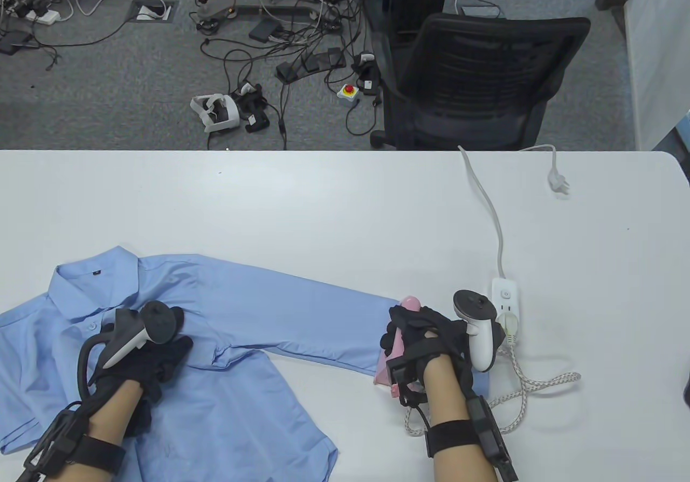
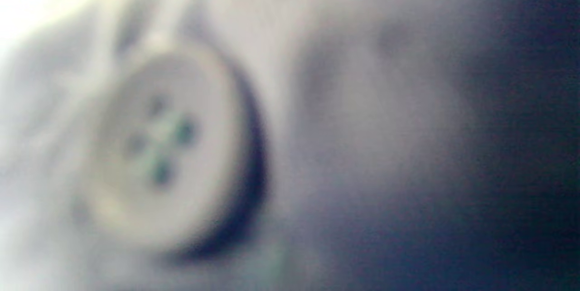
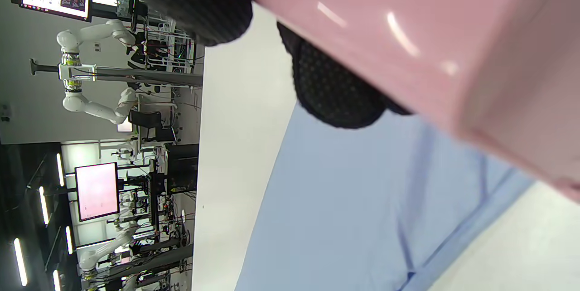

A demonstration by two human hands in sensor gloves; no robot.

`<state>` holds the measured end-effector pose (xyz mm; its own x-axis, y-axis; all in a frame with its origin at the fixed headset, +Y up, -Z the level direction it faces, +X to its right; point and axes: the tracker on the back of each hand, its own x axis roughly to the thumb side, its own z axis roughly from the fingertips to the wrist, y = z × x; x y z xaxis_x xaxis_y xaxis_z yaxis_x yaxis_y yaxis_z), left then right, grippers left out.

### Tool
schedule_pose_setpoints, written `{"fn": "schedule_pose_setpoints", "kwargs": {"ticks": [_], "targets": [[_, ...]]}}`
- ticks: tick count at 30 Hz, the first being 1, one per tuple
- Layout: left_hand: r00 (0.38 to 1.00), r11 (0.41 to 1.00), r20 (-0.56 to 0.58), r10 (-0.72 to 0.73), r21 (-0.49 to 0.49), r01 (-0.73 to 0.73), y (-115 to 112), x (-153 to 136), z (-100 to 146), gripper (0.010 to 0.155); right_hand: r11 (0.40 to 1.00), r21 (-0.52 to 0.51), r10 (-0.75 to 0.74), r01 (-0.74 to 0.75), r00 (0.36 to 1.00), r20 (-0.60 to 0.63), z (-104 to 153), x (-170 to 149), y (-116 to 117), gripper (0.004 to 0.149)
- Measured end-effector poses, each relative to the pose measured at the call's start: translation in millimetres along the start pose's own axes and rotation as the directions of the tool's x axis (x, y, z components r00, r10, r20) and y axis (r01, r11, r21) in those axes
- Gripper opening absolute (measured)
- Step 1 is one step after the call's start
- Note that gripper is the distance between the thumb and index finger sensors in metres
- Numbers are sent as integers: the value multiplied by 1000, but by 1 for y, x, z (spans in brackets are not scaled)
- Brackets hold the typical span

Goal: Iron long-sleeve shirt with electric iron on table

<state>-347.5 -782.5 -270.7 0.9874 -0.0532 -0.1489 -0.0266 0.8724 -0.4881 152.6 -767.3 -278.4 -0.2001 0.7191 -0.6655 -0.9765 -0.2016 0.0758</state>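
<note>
A light blue long-sleeve shirt (image 1: 215, 309) lies flat on the white table (image 1: 345, 201), one sleeve stretched out to the right. My left hand (image 1: 153, 360) rests on the shirt's chest, near the placket; its fingers are hidden under the tracker. The left wrist view is a blurred close-up of a white shirt button (image 2: 163, 146). My right hand (image 1: 418, 334) grips the handle of a pink electric iron (image 1: 396, 342), which sits on the sleeve's cuff end. In the right wrist view the pink iron (image 3: 430, 46) fills the top, gloved fingers (image 3: 335, 91) curl round it, and the blue sleeve (image 3: 362, 209) lies below.
A white power strip (image 1: 505, 301) lies just right of the iron, its cable (image 1: 488, 201) running to the far edge with a loose plug (image 1: 558, 183). The iron's braided cord (image 1: 531, 390) loops beside my right wrist. A black office chair (image 1: 480, 83) stands beyond the table.
</note>
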Motion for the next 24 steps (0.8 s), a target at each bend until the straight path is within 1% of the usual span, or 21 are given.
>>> {"fn": "schedule_pose_setpoints", "kwargs": {"ticks": [3,6,8,9,14,17,22,24], "targets": [[1000,1000,0,-2,1,2,-1,0,0,64,1000,-29,9,-9,1000,-5,3,1,1,62],[1000,1000,1,0,-1,0,-1,0,0,64,988,-135,69,-71,997,-18,9,2,-4,62],[1000,1000,1,-1,-1,1,-1,0,0,64,989,-140,42,-46,999,-26,10,-2,-12,62],[1000,1000,1,-1,-1,1,-1,0,0,65,992,-124,10,-13,1000,-24,11,-5,-18,62],[1000,1000,2,4,-3,-4,-1,0,0,64,987,-158,13,-20,999,-43,16,-13,-43,62],[1000,1000,3,7,-4,-7,-1,0,0,65,986,-167,-11,3,999,-52,18,-17,-53,62],[1000,1000,3,10,-5,-10,-1,0,0,65,985,-167,22,-36,997,-80,18,-15,-61,62],[1000,1000,3,11,-5,-11,-2,-1,0,65,979,-185,72,-88,993,-89,19,-14,-65,62]]}}
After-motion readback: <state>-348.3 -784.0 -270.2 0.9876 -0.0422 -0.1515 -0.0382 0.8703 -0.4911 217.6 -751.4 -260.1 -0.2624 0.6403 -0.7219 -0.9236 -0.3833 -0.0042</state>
